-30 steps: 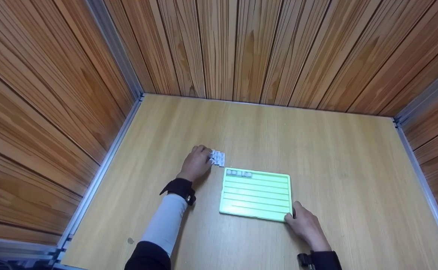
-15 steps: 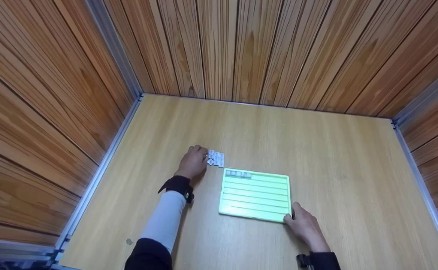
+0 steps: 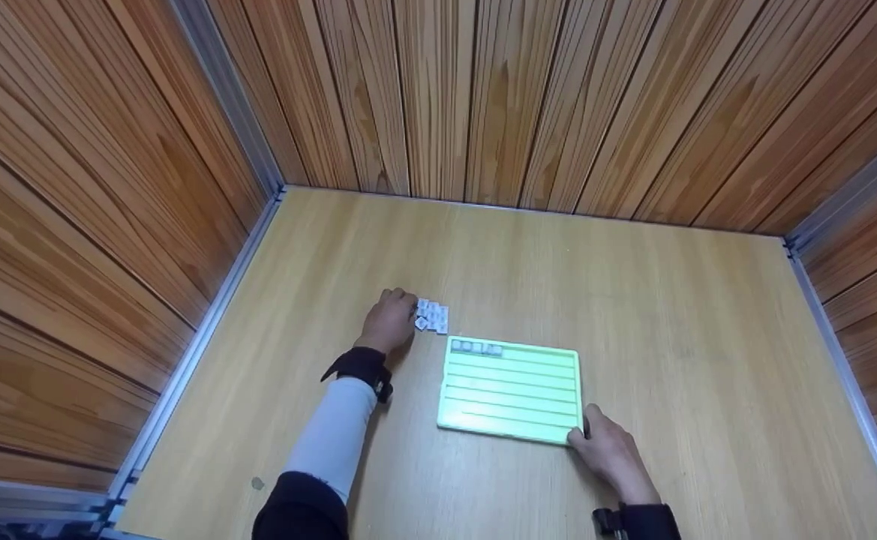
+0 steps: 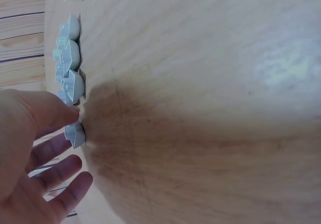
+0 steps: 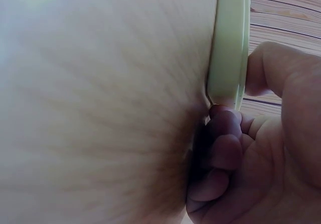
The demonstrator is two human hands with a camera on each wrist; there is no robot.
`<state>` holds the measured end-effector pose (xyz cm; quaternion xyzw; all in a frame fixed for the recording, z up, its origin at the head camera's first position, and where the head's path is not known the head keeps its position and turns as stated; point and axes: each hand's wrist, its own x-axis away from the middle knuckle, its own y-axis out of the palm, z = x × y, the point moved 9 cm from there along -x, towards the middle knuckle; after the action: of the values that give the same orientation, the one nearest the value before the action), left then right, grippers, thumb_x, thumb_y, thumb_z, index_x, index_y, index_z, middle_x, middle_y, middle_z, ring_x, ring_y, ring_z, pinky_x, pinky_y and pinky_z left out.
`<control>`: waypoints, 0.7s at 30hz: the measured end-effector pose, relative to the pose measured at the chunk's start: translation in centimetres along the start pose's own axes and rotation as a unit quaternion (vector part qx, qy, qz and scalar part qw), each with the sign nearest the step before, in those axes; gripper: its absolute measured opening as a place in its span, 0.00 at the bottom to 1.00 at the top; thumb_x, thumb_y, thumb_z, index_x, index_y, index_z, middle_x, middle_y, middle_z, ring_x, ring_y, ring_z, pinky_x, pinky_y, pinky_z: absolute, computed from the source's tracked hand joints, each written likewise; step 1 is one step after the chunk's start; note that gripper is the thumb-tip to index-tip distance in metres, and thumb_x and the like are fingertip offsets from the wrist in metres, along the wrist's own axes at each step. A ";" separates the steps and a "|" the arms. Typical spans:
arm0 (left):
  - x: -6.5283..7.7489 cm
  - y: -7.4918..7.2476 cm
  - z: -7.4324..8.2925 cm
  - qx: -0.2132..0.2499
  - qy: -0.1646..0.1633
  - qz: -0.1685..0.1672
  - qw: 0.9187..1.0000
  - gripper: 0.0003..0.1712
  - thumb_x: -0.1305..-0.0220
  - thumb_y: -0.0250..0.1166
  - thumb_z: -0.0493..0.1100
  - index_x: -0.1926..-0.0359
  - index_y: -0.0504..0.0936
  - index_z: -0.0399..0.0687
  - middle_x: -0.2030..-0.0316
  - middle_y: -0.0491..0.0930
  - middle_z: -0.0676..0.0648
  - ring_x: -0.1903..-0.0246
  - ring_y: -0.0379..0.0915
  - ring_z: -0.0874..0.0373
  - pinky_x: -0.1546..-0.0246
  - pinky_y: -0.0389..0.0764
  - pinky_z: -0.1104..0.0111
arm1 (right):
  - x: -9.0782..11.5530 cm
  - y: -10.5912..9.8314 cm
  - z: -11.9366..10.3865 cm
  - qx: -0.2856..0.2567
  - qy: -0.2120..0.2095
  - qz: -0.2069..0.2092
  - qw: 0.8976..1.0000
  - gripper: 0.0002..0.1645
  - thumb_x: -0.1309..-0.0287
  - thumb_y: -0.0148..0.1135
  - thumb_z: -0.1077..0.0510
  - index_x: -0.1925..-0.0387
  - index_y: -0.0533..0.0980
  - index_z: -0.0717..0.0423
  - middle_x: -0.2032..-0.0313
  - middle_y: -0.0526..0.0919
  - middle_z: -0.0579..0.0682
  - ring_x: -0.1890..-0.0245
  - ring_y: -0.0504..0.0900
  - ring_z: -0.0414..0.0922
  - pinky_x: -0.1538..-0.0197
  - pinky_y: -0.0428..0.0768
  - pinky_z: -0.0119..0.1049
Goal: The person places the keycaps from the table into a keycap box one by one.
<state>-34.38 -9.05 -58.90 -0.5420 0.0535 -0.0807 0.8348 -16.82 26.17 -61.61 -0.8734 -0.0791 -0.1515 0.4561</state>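
Note:
My left hand (image 3: 389,321) is beside a cluster of small pale keycap-like pieces (image 3: 436,318) lying on the table. In the left wrist view its thumb and index finger (image 4: 47,151) are around a single pale grey keycap (image 4: 75,134), apart from the row of other keycaps (image 4: 70,58). The other fingers are loosely bent. My right hand (image 3: 611,454) grips the near right corner of a light green ridged tray (image 3: 513,401). In the right wrist view the thumb lies over the tray's edge (image 5: 228,58), the curled fingers under its corner. Several keycaps (image 3: 476,347) sit in the tray's top left groove.
A wooden table (image 3: 633,300) carries everything. Wood-plank walls (image 3: 483,105) rise at the back and both sides, framed by metal rails (image 3: 205,330). A small dark spot (image 3: 257,484) marks the table at the lower left.
The left hand has shifted slightly left from the cluster, uncovering more of its pieces. The right hand and the tray stay essentially in place.

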 end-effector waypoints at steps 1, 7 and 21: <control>0.0 0.1 -0.1 0.001 -0.004 0.000 1.000 0.14 0.29 0.59 0.34 0.46 0.83 0.39 0.49 0.80 0.40 0.46 0.73 0.45 0.48 0.79 0.56 | 0.0 0.0 0.0 0.000 -0.001 0.000 1.000 0.11 0.38 0.56 0.57 0.68 0.63 0.55 0.75 0.64 0.48 0.75 0.65 0.46 0.72 0.61 0.37; 0.2 0.4 -0.6 0.016 -0.035 -0.007 0.999 0.11 0.29 0.60 0.35 0.51 0.84 0.39 0.54 0.79 0.41 0.49 0.75 0.48 0.49 0.79 0.58 | 0.0 0.1 -0.1 0.001 0.000 -0.001 1.000 0.11 0.38 0.57 0.57 0.68 0.63 0.54 0.75 0.64 0.48 0.75 0.65 0.46 0.71 0.61 0.37; 0.8 -1.3 -0.2 0.072 -0.005 0.056 0.996 0.06 0.33 0.63 0.35 0.60 0.86 0.38 0.65 0.79 0.45 0.62 0.76 0.53 0.58 0.81 0.62 | -0.2 0.1 0.2 -0.003 0.003 -0.007 1.000 0.10 0.39 0.56 0.57 0.68 0.63 0.55 0.75 0.65 0.48 0.75 0.65 0.46 0.71 0.61 0.37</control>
<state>-33.72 -9.87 -57.79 -0.4771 0.0737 -0.0350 0.8751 -16.97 26.25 -61.86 -0.8739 -0.0829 -0.1575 0.4524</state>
